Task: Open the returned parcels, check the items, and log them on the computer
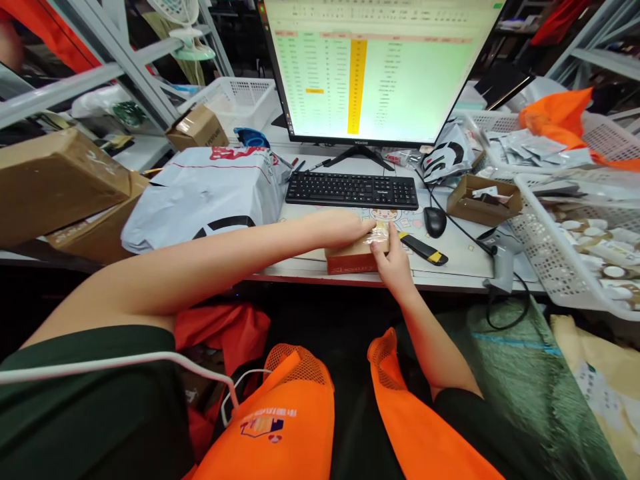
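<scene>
A small brown cardboard box (350, 257) with a red front edge sits at the near edge of the desk (450, 267). On top of it lies a small clear plastic packet (379, 233). My left hand (345, 228) reaches across from the left, with its fingers pinched on the packet. From the right, my right hand (393, 257) grips the box's right end, thumb up by the packet.
A black keyboard (352, 190) and monitor (377, 67) stand behind the box. Right of it lie a black-and-yellow utility knife (423, 248), a mouse (435, 221), a barcode scanner (501, 253) and white baskets (575, 253). A grey mailer bag (205, 193) and cardboard boxes (60, 180) fill the left.
</scene>
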{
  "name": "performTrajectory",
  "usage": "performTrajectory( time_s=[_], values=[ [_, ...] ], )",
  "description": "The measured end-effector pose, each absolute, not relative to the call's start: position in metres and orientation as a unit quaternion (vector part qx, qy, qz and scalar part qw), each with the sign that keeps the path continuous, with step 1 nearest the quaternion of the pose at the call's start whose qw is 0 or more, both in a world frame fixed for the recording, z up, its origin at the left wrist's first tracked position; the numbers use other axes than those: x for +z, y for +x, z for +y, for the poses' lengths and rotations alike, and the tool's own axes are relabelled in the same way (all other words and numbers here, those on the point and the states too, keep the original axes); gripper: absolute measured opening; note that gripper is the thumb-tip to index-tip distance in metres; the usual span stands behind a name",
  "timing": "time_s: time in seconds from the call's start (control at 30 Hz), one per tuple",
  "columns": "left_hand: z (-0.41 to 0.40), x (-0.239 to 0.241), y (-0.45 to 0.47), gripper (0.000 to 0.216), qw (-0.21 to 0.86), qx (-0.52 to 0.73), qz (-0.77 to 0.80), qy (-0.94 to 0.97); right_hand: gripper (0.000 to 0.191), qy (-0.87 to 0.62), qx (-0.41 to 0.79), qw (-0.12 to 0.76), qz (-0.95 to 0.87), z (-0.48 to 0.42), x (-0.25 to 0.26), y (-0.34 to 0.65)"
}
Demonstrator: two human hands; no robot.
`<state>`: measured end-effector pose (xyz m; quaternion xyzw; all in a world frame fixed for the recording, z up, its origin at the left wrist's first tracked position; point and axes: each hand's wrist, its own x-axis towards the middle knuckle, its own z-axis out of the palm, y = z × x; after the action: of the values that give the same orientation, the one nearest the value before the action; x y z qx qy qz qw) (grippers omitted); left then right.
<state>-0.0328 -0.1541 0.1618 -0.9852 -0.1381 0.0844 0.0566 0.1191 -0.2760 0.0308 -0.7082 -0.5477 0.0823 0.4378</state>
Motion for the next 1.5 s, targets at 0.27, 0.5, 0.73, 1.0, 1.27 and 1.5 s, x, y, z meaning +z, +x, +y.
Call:
performTrajectory(
  time_s=[0.27, 0.5, 0.73, 1.0, 1.27, 1.5],
  values=[
    [-0.108, 0.167, -0.032, 0.050, -0.083, 0.030, -0.224, -0.970, 0.066, -0.664, 0.061, 0.484, -0.567, -0.285, 0.027, 0.115],
    [-0.093, 0.135, -0.023, 0.045, -0.158, -0.011, -0.289, -0.944, 0.036, -0.593, 0.019, 0.401, -0.698, -0.273, 0.064, 0.141],
    [-0.087, 0.119, -0.017, 0.038, -0.195, -0.059, -0.291, -0.935, 0.017, -0.462, -0.144, 0.421, -0.767, -0.293, 0.052, 0.144],
    [-0.138, 0.136, -0.048, 0.037, 0.026, -0.192, -0.187, -0.963, 0.014, -0.498, -0.059, 0.417, -0.758, -0.331, 0.058, 0.139],
    [-0.190, 0.094, -0.097, 0.034, -0.022, -0.333, -0.080, -0.939, 0.039, -0.751, 0.113, 0.189, -0.623, -0.270, 0.128, 0.140],
    [-0.192, 0.073, -0.131, 0.028, -0.093, -0.454, -0.234, -0.855, 0.051, -0.625, 0.374, 0.507, -0.462, -0.291, 0.056, 0.185]
  ],
)
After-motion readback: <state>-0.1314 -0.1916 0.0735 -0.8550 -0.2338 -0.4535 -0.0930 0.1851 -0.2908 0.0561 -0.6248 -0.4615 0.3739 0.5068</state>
